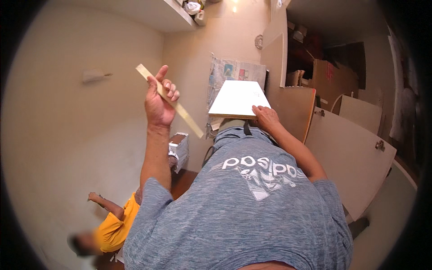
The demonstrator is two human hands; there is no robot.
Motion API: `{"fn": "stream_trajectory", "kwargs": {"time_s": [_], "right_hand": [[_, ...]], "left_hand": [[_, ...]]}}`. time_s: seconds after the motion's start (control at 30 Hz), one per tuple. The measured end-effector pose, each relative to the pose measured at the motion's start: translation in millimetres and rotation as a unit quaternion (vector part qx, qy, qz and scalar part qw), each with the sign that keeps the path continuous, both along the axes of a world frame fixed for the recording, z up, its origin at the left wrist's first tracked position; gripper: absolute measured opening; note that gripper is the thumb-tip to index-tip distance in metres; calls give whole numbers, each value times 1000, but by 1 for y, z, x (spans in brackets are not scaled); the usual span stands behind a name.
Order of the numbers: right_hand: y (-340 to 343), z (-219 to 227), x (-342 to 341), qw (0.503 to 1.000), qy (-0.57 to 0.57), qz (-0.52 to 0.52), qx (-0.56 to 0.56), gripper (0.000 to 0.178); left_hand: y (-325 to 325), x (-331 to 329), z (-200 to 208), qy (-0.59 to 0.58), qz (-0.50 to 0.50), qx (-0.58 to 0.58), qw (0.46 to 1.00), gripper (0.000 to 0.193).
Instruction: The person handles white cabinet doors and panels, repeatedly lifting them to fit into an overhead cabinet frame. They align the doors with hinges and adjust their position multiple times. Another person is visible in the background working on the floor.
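Note:
My left hand (160, 108) is raised at the left, closed around a long, flat, pale yellowish strip (191, 122). The strip slants from upper left to lower right, with both ends sticking out past the fingers. A white rectangular board (235, 98) with a brown near edge lies in front of my waist. At its near right corner, my right hand (266, 117) grips the board, with fingertips on the white face; the thumb is hidden.
Printed newspaper sheets (249, 68) lie beyond the board. Cabinet doors with hinges (344, 150) stand at the right, beside a cardboard box (330, 81) in an open cabinet. Another person in a yellow shirt (121, 227) is at lower left, near a paper-covered block (180, 150).

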State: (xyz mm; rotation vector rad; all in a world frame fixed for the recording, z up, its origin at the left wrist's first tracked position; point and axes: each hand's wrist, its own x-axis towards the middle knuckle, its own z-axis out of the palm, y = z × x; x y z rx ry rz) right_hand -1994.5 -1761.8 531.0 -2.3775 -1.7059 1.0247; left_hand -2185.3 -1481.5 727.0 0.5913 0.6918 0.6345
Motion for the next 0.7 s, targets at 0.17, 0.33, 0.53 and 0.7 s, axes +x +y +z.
{"fn": "stream_trajectory", "kwargs": {"time_s": [0.17,0.33,0.53,0.7], "right_hand": [[-6,20,1,998,13,-30,44,62],[11,66,14,932,270,-241,19,55],[42,107,24,680,617,-397,12,49],[51,141,37,727,555,-391,108,27]], "left_hand": [[15,18,-25,-75,86,-119,986,48],[13,39,-41,-71,98,-174,977,47],[-7,90,-84,-157,-3,-206,966,49],[-29,121,-124,-132,-20,-210,969,53]]}}
